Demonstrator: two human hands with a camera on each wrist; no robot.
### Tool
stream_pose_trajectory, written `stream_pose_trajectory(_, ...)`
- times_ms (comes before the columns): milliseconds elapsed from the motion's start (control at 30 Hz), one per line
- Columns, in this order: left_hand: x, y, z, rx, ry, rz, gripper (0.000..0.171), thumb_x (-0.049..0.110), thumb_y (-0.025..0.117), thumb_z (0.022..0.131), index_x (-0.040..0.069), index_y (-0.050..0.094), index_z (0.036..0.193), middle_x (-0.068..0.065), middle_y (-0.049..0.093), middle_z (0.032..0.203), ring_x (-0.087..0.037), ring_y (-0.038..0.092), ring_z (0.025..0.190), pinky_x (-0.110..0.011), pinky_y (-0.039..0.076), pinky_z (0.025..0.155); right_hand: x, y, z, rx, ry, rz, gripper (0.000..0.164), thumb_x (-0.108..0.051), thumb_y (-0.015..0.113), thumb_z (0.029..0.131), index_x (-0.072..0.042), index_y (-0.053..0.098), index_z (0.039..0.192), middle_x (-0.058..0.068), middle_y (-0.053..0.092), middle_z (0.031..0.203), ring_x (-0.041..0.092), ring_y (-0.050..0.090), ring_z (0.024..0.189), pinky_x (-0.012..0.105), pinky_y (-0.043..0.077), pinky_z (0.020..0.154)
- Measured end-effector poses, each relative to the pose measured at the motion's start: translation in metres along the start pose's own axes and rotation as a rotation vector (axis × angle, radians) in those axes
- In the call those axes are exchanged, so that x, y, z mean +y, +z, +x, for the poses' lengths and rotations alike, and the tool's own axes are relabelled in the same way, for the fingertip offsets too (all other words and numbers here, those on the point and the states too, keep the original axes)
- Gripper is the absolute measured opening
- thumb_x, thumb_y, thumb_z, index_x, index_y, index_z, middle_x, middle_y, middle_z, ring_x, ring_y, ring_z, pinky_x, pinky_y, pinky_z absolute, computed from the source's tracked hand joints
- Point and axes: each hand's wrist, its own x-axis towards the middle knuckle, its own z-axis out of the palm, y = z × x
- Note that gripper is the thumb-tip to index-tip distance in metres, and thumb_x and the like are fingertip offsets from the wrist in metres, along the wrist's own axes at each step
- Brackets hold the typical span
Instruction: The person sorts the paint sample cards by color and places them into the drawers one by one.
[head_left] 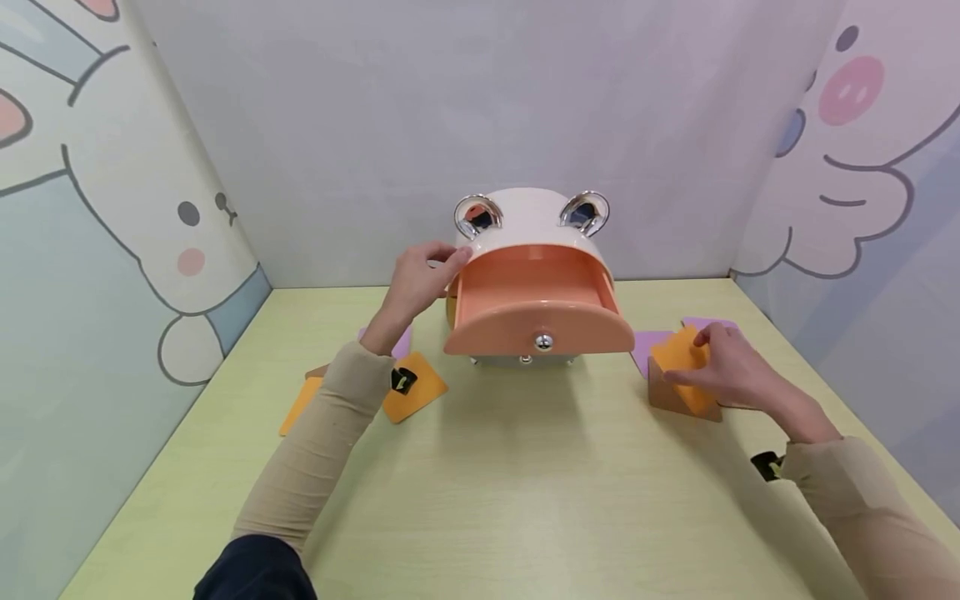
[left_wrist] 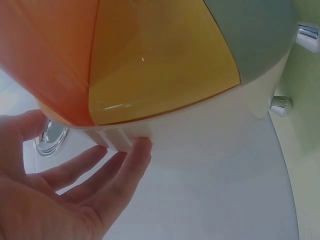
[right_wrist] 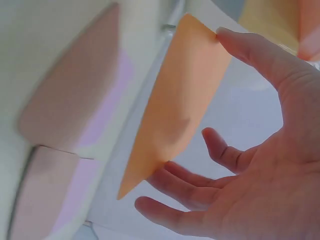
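A frog-shaped drawer box with silver-ringed eyes stands at the back of the table. Its orange drawer is pulled out, showing a bare inside. My left hand holds the box's upper left side, thumb at the front edge and fingertips against the white shell. Out to the right, my right hand holds an orange card by its edges between thumb and fingers. The card is raised and tilted over a brown card and purple cards.
Left of the box lie an orange card, another orange card and a purple card, partly behind my left forearm. Yellow and grey-green drawer fronts show beneath the orange one. Walls with cartoon animals enclose the table.
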Motion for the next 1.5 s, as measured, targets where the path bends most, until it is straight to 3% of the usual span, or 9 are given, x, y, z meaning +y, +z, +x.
stream_pose_trajectory(167,-0.001,0.002,0.0,-0.004,-0.003,-0.005,0.049,0.049,0.06,0.091,0.007,0.066,0.116,-0.012,0.065,0.113,-0.026,0.065,0.096,-0.039,0.059,0.07,-0.016,-0.024,0.006,0.037,-0.067,0.069,0.076,-0.043,0.079,0.077,0.011,0.044,0.119,0.025,0.05,0.111,0.036,0.048,0.097,0.048,0.044,0.083)
stream_pose_trajectory(300,-0.002,0.003,0.001,-0.005,-0.001,-0.002,0.049,0.049,0.06,0.091,0.008,0.066,0.116,-0.012,0.065,0.113,-0.026,0.065,0.097,-0.041,0.059,0.071,-0.034,-0.043,0.01,0.049,-0.118,0.131,0.074,-0.037,0.079,0.078,0.008,0.043,0.124,0.026,0.049,0.124,0.043,0.044,0.116,0.06,0.04,0.095)
stream_pose_trajectory(467,-0.003,0.002,0.002,-0.005,0.003,0.002,0.049,0.05,0.06,0.091,0.008,0.066,0.116,-0.012,0.065,0.113,-0.025,0.064,0.097,-0.04,0.059,0.07,-0.058,-0.063,0.016,0.052,-0.185,0.169,0.069,-0.03,0.08,0.078,0.002,0.044,0.127,0.022,0.05,0.128,0.042,0.043,0.123,0.064,0.039,0.097)
stream_pose_trajectory(733,-0.006,0.0,0.0,-0.004,0.001,-0.006,0.05,0.05,0.06,0.091,0.008,0.066,0.116,-0.012,0.065,0.113,-0.026,0.064,0.097,-0.039,0.059,0.07,-0.1,-0.084,0.026,0.055,-0.309,0.202,0.064,-0.027,0.081,0.077,-0.005,0.051,0.129,0.013,0.054,0.131,0.033,0.043,0.125,0.06,0.029,0.106)
stream_pose_trajectory(1033,-0.003,-0.002,0.001,-0.004,-0.002,0.0,0.05,0.049,0.06,0.091,0.007,0.065,0.118,-0.013,0.065,0.115,-0.027,0.065,0.098,-0.044,0.059,0.073,-0.144,-0.091,0.039,-0.009,-0.438,0.176,0.064,-0.032,0.079,0.078,-0.017,0.051,0.133,0.003,0.053,0.137,0.034,0.043,0.131,0.062,0.037,0.101)
stream_pose_trajectory(1500,-0.002,-0.001,0.003,0.0,0.01,0.005,0.049,0.049,0.06,0.091,0.008,0.066,0.117,-0.012,0.065,0.114,-0.025,0.064,0.097,-0.037,0.059,0.068,-0.174,-0.093,0.051,-0.081,-0.552,0.129,0.069,-0.028,0.08,0.078,-0.015,0.05,0.138,0.004,0.053,0.137,0.022,0.048,0.123,0.044,0.035,0.105)
